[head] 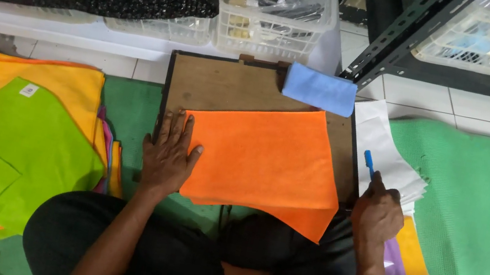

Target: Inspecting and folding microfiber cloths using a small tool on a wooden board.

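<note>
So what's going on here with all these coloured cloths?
A person sits on the floor at a brown board. Their left hand lies flat on the edge of an orange cloth spread on it. The right hand holds a blue pen over white papers. A folded blue cloth rests at the board's far corner, and a stack of cloths with a green cloth on top lies to the left.

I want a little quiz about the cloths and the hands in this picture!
1. True or false: the left hand lies flat on the orange cloth's edge.
2. What does the right hand hold? A) blue pen B) scissors C) brush
3. Which colour is the folded cloth at the top of the brown board?

Key: 1 true; 2 A; 3 blue.
</note>
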